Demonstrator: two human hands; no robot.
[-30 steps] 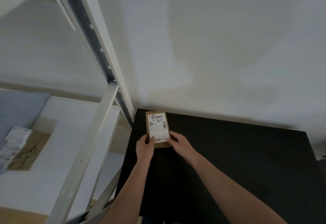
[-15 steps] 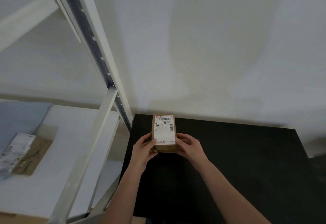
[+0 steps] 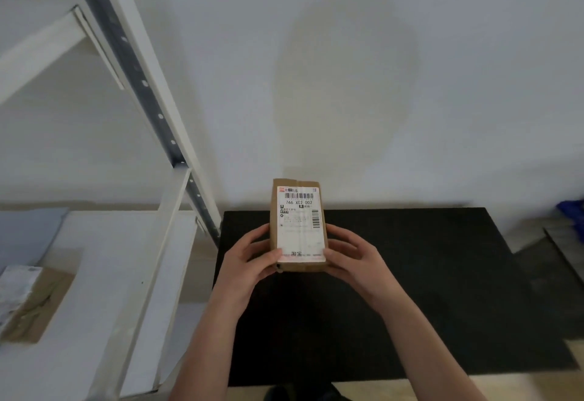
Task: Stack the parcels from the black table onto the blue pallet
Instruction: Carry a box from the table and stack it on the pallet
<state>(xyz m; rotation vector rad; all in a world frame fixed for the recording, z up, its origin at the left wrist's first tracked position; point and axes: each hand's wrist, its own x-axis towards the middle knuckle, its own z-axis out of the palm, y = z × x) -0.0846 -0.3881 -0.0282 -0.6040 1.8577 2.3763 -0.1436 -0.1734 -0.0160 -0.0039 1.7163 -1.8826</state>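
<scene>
Since a second ago, the small brown cardboard parcel with a white label [image 3: 298, 227] has risen above the black counter [image 3: 410, 274], left hand [image 3: 249, 258] and right hand [image 3: 350, 258] fingers gripping its sides.

A small brown cardboard parcel [image 3: 298, 227] is held lengthwise, label face up, above the black table [image 3: 426, 290]. It is gripped at its near end, with the left hand [image 3: 249, 261] on one long side and the right hand [image 3: 350, 258] on the other. A white shipping label with a barcode and the characters "766 X02 002" covers most of the top face. Beyond the grip, the far end is seen against the wall. The matte table top spreads below and right of the grip.
</scene>
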